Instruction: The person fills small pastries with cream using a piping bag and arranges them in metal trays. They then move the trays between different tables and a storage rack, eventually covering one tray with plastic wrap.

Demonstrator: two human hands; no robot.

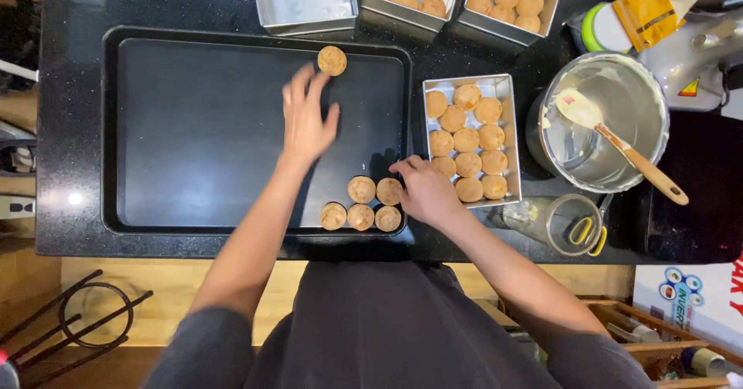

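Left hand (306,122), grip released, nears the cookie (332,61) at the tray (193,37) edge; right hand (424,191) seemingly empty.

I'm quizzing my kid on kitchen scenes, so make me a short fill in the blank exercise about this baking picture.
1. The left hand reaches toward a single round cookie on the dark ____.
2. Near the right hand, a cluster of ____ cookies sits at the tray's near corner.
3. The spatula rests in a round metal ____.

Missing words: baking tray; five; bowl
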